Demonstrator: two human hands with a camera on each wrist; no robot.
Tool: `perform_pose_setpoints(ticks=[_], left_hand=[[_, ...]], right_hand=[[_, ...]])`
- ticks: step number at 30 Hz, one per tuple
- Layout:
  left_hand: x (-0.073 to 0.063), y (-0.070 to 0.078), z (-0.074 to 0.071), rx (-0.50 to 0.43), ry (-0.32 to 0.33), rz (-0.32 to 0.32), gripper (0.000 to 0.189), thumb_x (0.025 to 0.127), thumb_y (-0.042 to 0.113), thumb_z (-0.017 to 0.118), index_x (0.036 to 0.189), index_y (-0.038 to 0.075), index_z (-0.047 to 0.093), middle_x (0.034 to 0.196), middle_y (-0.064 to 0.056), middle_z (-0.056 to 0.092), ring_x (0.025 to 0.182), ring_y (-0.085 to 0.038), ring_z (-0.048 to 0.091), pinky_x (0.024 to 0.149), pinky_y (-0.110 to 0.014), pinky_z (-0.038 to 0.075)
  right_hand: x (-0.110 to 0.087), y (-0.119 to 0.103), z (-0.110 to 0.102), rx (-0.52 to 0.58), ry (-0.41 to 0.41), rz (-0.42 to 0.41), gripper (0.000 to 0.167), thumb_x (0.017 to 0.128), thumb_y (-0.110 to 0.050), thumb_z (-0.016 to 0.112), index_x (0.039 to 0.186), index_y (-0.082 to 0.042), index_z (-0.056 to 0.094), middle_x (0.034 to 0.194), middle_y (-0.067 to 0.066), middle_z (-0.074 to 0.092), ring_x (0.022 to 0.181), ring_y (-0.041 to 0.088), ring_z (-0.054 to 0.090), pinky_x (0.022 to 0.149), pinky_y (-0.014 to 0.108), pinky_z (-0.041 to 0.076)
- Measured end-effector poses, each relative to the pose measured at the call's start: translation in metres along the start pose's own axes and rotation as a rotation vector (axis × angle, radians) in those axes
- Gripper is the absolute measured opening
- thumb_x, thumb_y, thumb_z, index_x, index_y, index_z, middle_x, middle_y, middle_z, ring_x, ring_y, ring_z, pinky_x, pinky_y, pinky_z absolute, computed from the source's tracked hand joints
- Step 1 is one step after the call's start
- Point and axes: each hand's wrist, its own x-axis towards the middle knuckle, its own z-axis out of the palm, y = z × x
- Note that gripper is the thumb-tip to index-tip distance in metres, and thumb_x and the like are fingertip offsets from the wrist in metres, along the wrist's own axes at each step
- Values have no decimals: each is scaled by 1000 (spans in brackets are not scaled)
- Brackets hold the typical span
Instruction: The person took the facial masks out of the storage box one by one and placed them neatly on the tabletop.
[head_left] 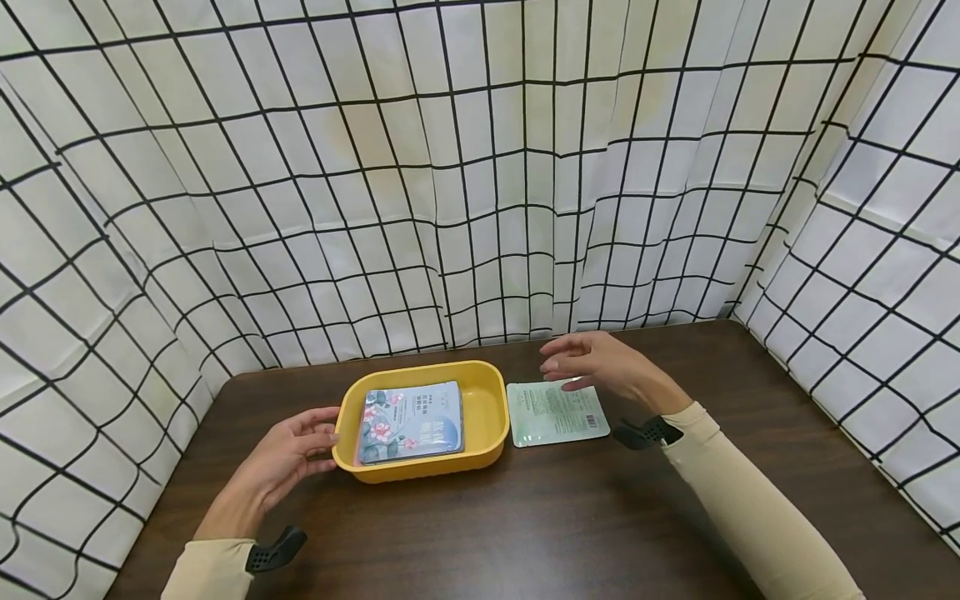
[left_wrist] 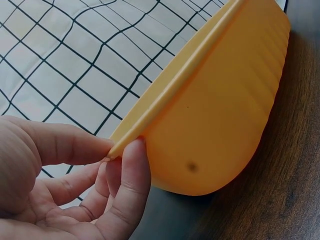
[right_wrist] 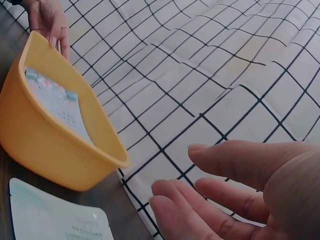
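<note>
Fingers of our left hand (head_left: pixel 288 454) pinch the rim of the yellow tray (head_left: pixel 486 408) in a narrow grip, thumb against one side and fingertips against the other. Just beyond that pinch, inside the tray, lies a blue floral packet (head_left: pixel 420 421). Our right hand (head_left: pixel 611 364) hangs with fingers loosely bent, thumb parted to a middling gap, holding nothing; the green packet (head_left: pixel 558 418) lies flat below those fingertips, apart from them, just beside the tray's far end from our pinch. To work well here, we think our left fingers should press lightly, enough to steady the tray without tipping it, while our right fingers would probably manage the thin packet best by an edge.
</note>
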Motion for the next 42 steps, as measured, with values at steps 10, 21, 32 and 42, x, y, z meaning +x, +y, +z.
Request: perform_pose_setpoints(ticks=[10,21,32,42], left_hand=[[0,0,-1,-2,-1,3,65,99,13,64,155,2,31,116,-10,60,94,-22,67,82,-33,60],[1,-1,-1,-2,1,7,65,99,13,64,155,1,32,115,-9,60,93,-22,67,81,-33,60],[0,0,-2,-1,-2,16,64,100,12,63,155,1,32,114,-9,61,92,-21,67,81,-33,60],[0,-1,-1,-5,-6,21,63,100,11,62,154,0,32,113,-9,61,92,-20,67,80,-33,60]], right_hand=[[10,-18,18,51,-57,-45,45,97,-23,70,137,-7,58,132,15,67,118,31,67,100,54,51],[26,-30,43,84,-120,-59,50,94,-19,73,140,-6,55,136,22,62,121,37,64,98,50,53],[40,-34,63,65,-129,-61,48,91,-15,76,136,-7,60,135,20,63,119,33,65,93,47,57],[52,-36,78,94,-164,-46,55,92,-17,76,140,-2,55,136,24,61,122,39,63,94,49,56]])
